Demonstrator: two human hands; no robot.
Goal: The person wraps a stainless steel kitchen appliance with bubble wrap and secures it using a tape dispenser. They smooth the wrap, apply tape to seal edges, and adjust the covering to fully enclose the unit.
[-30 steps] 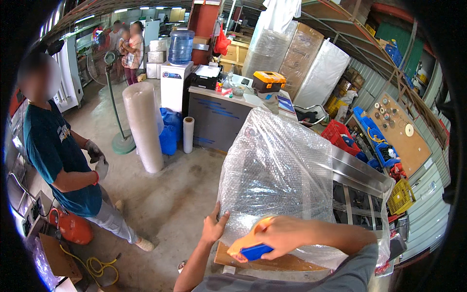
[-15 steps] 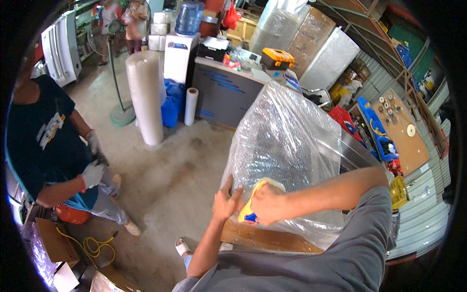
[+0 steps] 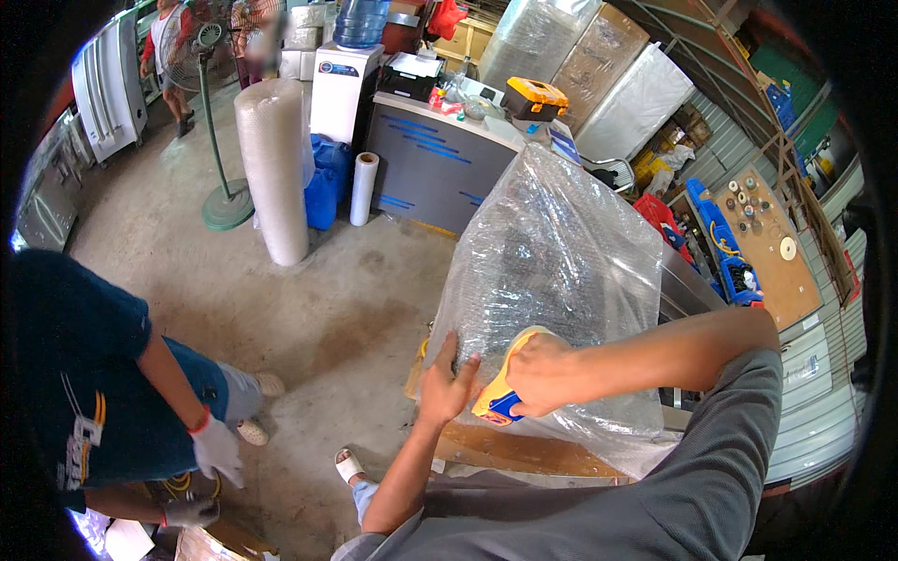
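A large boxy item in clear bubble wrap (image 3: 561,248) stands before me on a brown base (image 3: 528,453). My right hand (image 3: 547,372) is closed around a yellow-and-blue tape dispenser (image 3: 498,400), held against the wrap at the near side. Just left of it, my left hand (image 3: 446,385) lies against the wrap's near left edge, fingers stretched and thumb apart. Its far fingertips are partly hidden against the film. Loose wrap hangs toward my body at the lower right.
At left, a co-worker in a dark shirt (image 3: 84,365) bends with gloved hands (image 3: 217,453) over cartons. A tall bubble-wrap roll (image 3: 271,178), a film roll (image 3: 365,192) and a green fan (image 3: 227,204) stand on the floor. A grey desk (image 3: 426,164) stands beyond; a tool board (image 3: 772,248) is right.
My right hand and the tape dispenser have shifted slightly right. My left hand stays at the wrap's edge. The co-worker has bent down and reached toward the cartons.
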